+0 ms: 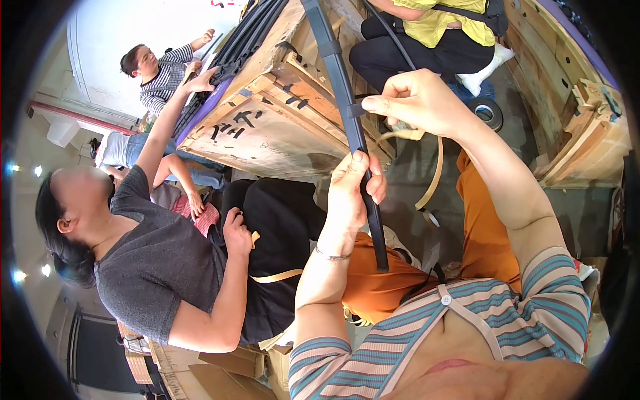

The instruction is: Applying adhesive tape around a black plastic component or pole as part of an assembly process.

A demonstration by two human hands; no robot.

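A long, narrow black bar (333, 67), maybe a bundle of strips, slants from the top of the view down to my lap, with dark bands around it. My left hand (357, 183) is wrapped round its lower part. Higher up, my right hand (427, 103) pinches the end of a short piece of black tape (357, 108) that lies against the bar. Below the right hand hangs a curved beige strip (437, 173); whether the fingers also hold it I cannot tell.
Wooden crates (267, 127) stand ahead, one topped with many black strips (243, 43). A roll of black tape (485, 115) lies on the floor. A person in a grey shirt (160, 267) sits close on my left; one in yellow (440, 30) crouches ahead. Cardboard (227, 380) lies lower left.
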